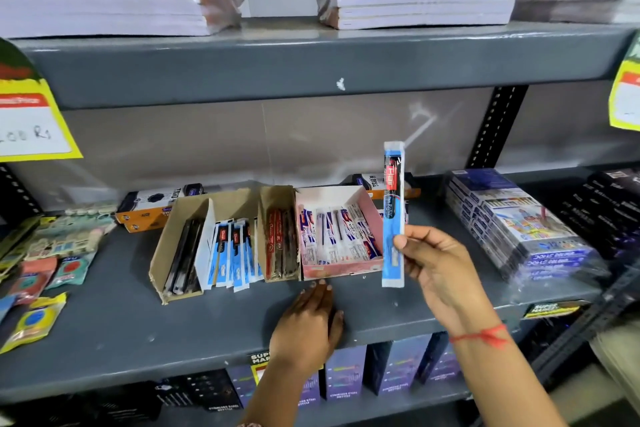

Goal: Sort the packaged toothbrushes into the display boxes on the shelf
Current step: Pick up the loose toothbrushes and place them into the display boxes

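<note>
A grey metal shelf (138, 315) carries two display boxes side by side: a brown cardboard box (180, 239) on the left with dark, blue and red packs in its compartments, and a pink box (341, 269) to its right holding blue-and-white packs. The right hand (440, 270) holds a blue packaged toothbrush (393, 215) upright just right of the pink box, its grip closed on the pack's lower half. The left hand (308, 322) rests on the shelf's near edge, fingers loosely spread, gripping nothing.
</note>
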`<state>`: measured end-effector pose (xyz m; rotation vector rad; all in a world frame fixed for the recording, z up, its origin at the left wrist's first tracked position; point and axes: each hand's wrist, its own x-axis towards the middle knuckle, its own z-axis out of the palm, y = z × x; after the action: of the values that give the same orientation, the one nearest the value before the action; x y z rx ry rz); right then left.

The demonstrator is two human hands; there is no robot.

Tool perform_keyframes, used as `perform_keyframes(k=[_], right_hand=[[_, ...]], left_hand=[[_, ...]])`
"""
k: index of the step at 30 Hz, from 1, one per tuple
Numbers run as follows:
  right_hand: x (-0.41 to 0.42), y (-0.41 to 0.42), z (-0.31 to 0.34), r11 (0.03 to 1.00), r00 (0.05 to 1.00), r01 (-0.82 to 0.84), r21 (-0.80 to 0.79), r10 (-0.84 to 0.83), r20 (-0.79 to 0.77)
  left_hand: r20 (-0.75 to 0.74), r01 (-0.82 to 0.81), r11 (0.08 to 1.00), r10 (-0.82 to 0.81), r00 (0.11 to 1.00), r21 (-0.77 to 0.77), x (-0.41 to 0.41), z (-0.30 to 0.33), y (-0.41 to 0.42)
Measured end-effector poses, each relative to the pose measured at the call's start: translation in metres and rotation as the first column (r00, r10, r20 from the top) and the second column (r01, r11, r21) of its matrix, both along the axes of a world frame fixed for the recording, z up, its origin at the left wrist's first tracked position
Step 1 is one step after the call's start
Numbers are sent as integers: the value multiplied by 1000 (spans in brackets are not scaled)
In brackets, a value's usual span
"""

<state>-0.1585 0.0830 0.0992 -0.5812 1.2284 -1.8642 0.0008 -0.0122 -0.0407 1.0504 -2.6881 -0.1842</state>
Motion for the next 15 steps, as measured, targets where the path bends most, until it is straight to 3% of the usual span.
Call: perform_keyframes(k=[6,15], right_hand=[[26,10,16,993,991,-113,-44,110,-76],[37,-4,20,981,971,-189,47,194,-138]], left_hand=[[52,-11,999,9,999,51,-2,1,0],[62,-16,1000,14,998,23,17,1,-8]])
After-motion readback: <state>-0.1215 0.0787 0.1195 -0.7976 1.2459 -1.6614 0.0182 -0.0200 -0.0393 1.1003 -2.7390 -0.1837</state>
